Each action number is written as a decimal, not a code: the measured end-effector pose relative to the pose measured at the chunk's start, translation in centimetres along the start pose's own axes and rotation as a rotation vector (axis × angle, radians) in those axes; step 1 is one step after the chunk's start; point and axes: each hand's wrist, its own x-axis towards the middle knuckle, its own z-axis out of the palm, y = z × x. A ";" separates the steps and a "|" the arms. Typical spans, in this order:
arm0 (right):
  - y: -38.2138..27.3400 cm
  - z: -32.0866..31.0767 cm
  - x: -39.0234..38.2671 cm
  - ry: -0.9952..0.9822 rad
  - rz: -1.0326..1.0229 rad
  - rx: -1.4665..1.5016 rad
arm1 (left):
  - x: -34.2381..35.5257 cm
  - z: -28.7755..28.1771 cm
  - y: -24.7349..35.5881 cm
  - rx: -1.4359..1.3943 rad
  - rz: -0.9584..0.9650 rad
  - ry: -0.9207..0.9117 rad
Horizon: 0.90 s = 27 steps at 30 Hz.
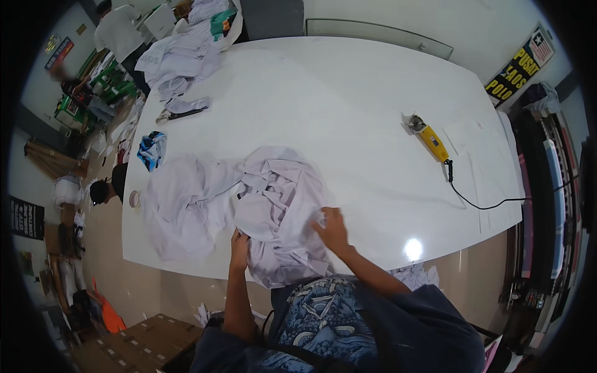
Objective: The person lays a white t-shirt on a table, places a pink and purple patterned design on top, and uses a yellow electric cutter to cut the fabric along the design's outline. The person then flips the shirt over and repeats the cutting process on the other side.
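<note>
White desk in a workroom, seen from above; all positions refer to the desk. Nearest, a patterned dark blue shirt stands against its near edge. At this edge, left of the middle, lies a loosely gathered white cloth, its lower folds reaching the rim. The left hand pinches the cloth's left border; the right hand, slightly blurred, is held with thumb and fingers apart at its right border, and contact cannot be told. Below the near edge, to the left, brown cardboard boxes stand on a glossy floor.

On the desk's left part, a second white heap adjoins the first; a roll of tape and a blue patterned cloth lie near the left rim. On its right part rests a yellow electric cutter, its black cord crossing the right rim. A pile of white garments covers the far left corner.

Beyond the left rim are a person in a black cap and, farther, a person in a white top. Beyond the right rim stand fabric rolls; behind the far edge rises a pale wall.
</note>
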 end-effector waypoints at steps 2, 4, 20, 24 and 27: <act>2.6 -1.5 -0.5 0.003 0.006 -0.166 | -1.1 0.4 0.0 0.096 0.087 0.047; 4.6 -2.2 -0.1 -0.186 0.009 -0.206 | -1.5 1.1 0.8 0.096 0.080 0.146; 10.6 -24.1 12.1 0.206 0.318 1.051 | 3.1 0.8 23.4 1.185 1.021 0.297; 18.4 -20.9 6.8 0.131 0.606 0.523 | 3.5 1.0 12.4 1.346 0.885 0.277; 22.1 -17.4 0.8 0.186 0.764 0.128 | -0.2 2.2 3.9 1.500 0.533 0.326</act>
